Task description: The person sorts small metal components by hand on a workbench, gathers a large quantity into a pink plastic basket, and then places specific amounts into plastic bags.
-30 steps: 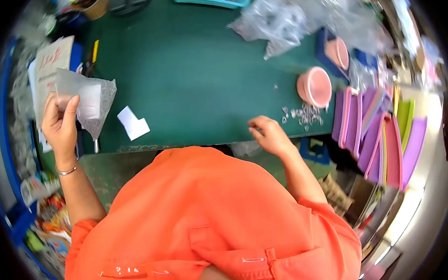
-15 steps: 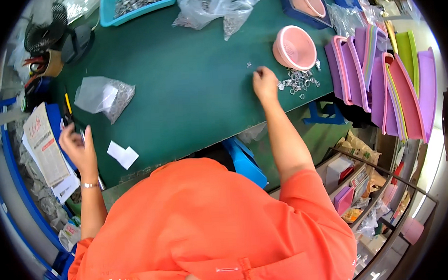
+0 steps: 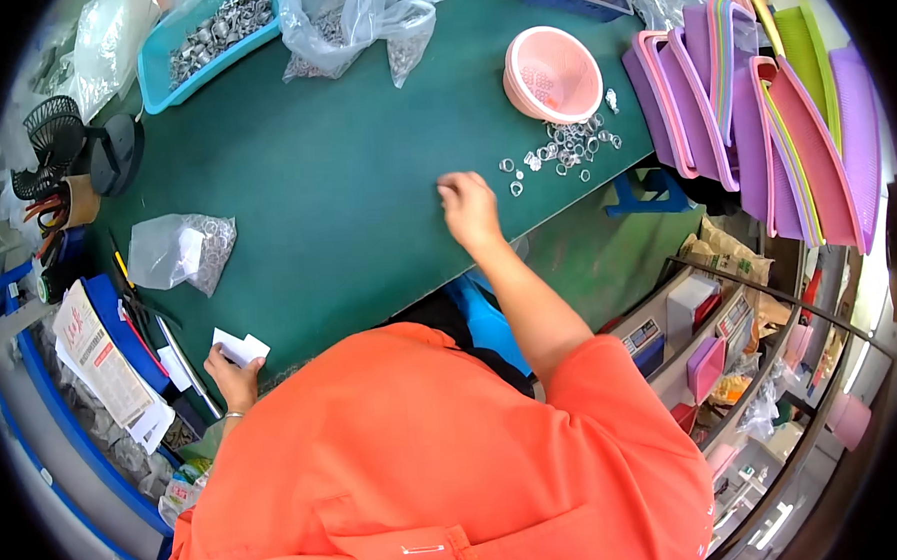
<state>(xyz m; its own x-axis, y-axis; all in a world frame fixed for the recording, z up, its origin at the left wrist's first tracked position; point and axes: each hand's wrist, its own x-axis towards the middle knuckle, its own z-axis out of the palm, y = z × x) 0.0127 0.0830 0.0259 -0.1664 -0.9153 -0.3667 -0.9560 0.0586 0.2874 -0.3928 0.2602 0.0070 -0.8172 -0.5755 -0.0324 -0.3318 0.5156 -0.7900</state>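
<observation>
My left hand (image 3: pixel 235 381) is at the near left edge of the table, thumb and fingers closed on a small white paper slip (image 3: pixel 243 346). My right hand (image 3: pixel 471 211) is over the green tabletop right of the middle, its fingers curled together; whatever they hold, if anything, is hidden. Several silver rings (image 3: pixel 575 146) lie loose beyond that hand, with a few stray ones closer to it. Behind them stands a pink plastic basket (image 3: pixel 531 98). A clear bag (image 3: pixel 212 255) of small metal pieces lies beyond my left hand.
A blue tray (image 3: pixel 159 72) of metal parts and plastic bags (image 3: pixel 343 34) sit at the back. A small black fan (image 3: pixel 54 147) stands far left, near a newspaper (image 3: pixel 96 345). Stacked purple and pink baskets (image 3: pixel 696 109) border the right side.
My left hand has come down and right onto the paper slip. My right hand has drawn away from the rings toward me and left. A small silver piece near it no longer shows. The view has turned.
</observation>
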